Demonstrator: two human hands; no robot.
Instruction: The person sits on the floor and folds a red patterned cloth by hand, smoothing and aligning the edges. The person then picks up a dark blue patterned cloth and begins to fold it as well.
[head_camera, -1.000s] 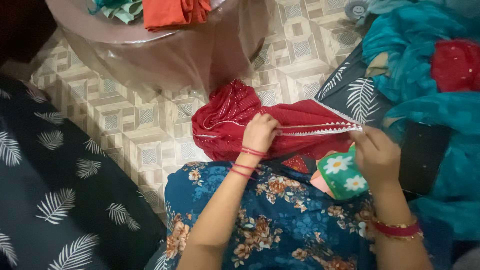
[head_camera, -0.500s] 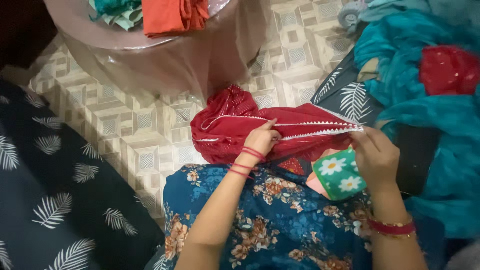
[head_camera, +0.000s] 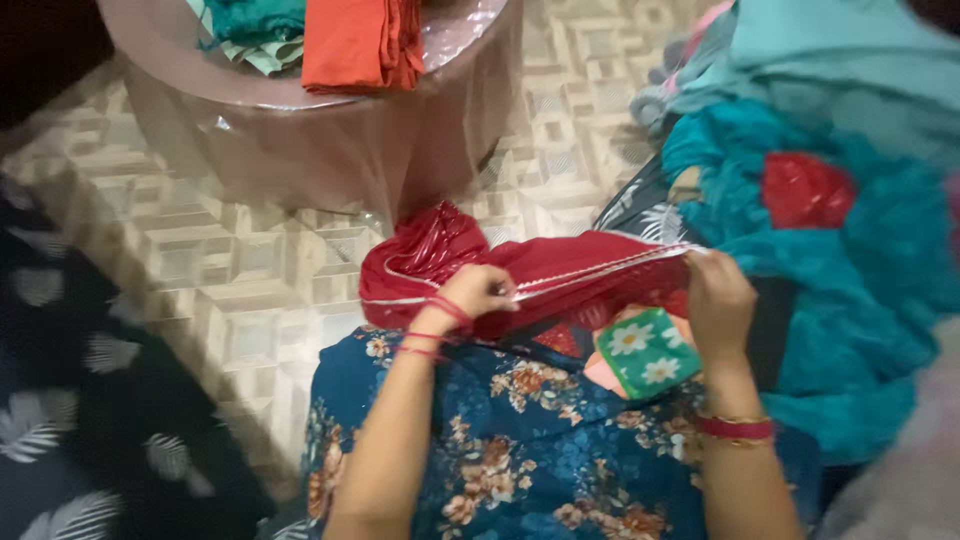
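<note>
The left hand (head_camera: 470, 292) is curled shut around the trimmed edge of the red cloth (head_camera: 560, 275), and the right hand (head_camera: 718, 303) pinches the same white-edged border at its far end, so the border runs taut between them, just above the lap in the blue floral dress (head_camera: 540, 440). Compared with a second ago the left hand has closed: half a second back its fingers lay stretched along the trim, and now they are bunched into a fist on it, with the cloth gathered behind into a rounded heap on the patterned floor (head_camera: 250, 270). The span of border between the hands looks shorter, which suggests, as a judgement, that the edge is being drawn in and lined up, fold by fold. The view has also swung: it is blurred now and shifted, so the round plastic-covered stool (head_camera: 330, 130) with its orange cloth (head_camera: 360, 40) sits lower in the picture. A green piece with white flowers (head_camera: 645, 352) lies just under the right hand, touching the red cloth. The teal pile (head_camera: 860, 260) lies to the right, near but apart from the hands.
</note>
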